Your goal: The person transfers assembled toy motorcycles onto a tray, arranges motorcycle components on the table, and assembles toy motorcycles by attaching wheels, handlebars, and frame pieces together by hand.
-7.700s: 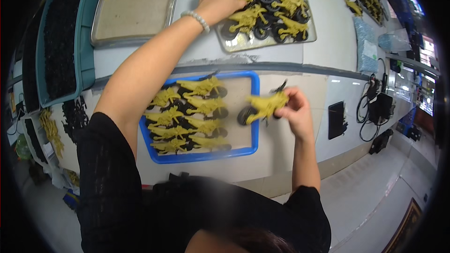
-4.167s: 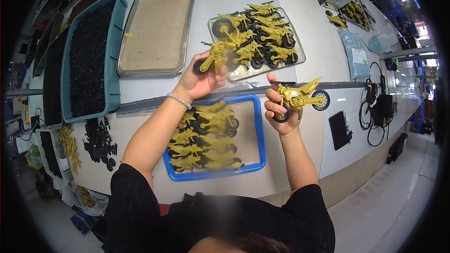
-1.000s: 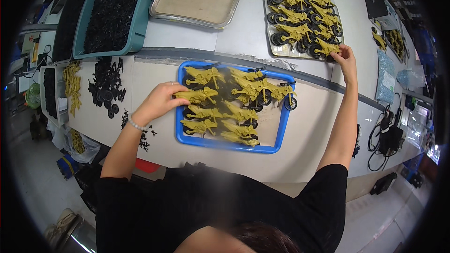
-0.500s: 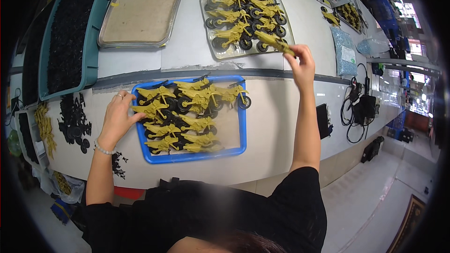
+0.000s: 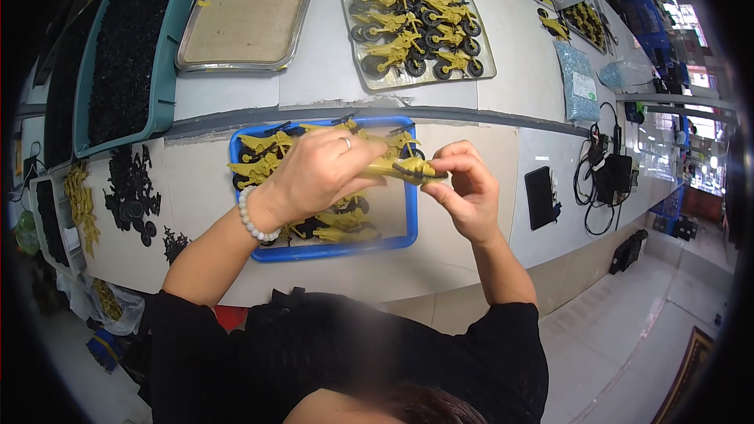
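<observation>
Above the blue tray [image 5: 353, 251], my two hands come together on a yellow toy motorcycle [image 5: 398, 168] with a black part at its right end. My left hand [image 5: 318, 169] grips its left part and hides much of it. Thumb and fingers of my right hand [image 5: 469, 188] pinch the right end. Several yellow and black toy motorcycles [image 5: 259, 165] lie in the blue tray below, partly covered by my left hand and arm. Beyond, a clear tray [image 5: 487, 71] carries rows of similar toy motorcycles [image 5: 385, 23].
At the far left stands a teal bin [image 5: 163, 106] of small black parts, beside an empty beige tray [image 5: 243, 12]. Loose black parts [image 5: 129, 188] and yellow pieces [image 5: 78, 200] lie left. On the right are a bag of blue pellets [image 5: 579, 82], a dark phone [image 5: 539, 198] and cables [image 5: 593, 180].
My right hand has come back from the clear tray to above the blue tray. My left hand has left the blue tray's left edge and moved right, onto the toy motorcycle.
</observation>
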`<state>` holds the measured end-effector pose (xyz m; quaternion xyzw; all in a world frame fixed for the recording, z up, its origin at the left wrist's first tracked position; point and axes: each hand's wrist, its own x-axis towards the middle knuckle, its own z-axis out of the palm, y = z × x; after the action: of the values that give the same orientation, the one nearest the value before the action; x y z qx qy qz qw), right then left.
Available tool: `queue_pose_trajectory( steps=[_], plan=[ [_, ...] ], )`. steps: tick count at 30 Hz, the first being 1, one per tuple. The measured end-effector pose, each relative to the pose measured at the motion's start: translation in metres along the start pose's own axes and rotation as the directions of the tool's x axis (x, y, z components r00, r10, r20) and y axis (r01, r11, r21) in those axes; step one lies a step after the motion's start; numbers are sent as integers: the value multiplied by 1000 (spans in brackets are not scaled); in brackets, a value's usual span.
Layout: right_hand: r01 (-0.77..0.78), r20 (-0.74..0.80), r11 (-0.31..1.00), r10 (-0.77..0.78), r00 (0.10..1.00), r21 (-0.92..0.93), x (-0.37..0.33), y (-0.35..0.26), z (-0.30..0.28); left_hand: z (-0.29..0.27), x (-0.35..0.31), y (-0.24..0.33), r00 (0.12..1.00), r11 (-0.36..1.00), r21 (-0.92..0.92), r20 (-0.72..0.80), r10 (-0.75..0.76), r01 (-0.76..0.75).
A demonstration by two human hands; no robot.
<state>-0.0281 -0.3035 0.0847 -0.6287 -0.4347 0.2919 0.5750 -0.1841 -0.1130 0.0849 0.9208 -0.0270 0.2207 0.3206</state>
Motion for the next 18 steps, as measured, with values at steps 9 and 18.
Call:
queue_pose_trajectory(
  steps=[9, 18],
  plan=[
    [-435, 141, 877, 413, 900, 206, -27, 20, 2, 29, -25, 22, 898, 871, -284, 309, -312, 400],
    [-617, -29, 761, 634, 773, 204, -62, 82, -15, 41, -61, 21, 869, 866, -130, 198, -454, 482]
  ],
)
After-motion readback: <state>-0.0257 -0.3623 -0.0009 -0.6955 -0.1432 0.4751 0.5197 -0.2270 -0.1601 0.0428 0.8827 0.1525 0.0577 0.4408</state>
